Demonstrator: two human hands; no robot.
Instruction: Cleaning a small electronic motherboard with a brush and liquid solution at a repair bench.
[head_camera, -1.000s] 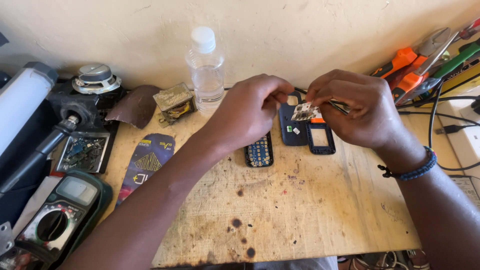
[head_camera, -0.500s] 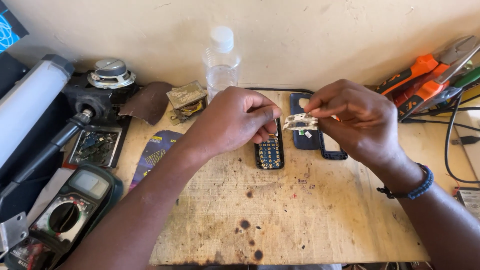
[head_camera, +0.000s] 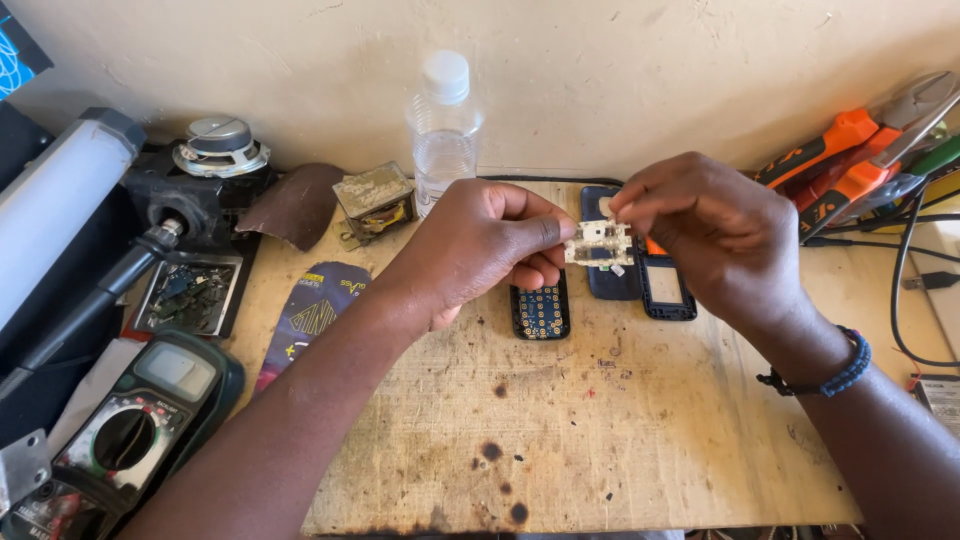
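Both hands grip a small white circuit board (head_camera: 598, 243) between them, raised above the counter (head_camera: 640, 430). Left hand (head_camera: 480, 245) pinches its left edge; right hand (head_camera: 700, 230) pinches its top and right edge. Phone shells (head_camera: 640, 285) lie directly beneath.

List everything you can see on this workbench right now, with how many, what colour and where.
circuit board: 1, white, held above the bench between both hands
phone keypad: 1, dark blue, on the bench below the left hand
phone shells: 2, dark blue, side by side under the right hand
water bottle: 1, clear with white cap, against the wall
transformer: 1, brassy, left of the bottle
speaker: 1, grey, far left at the back
multimeter: 1, dark green, lower left
pliers: several, orange handles, upper right
workbench: 1, scorched wood
left hand: 1, on the board's left end
right hand: 1, beaded wristband, on the board's right end
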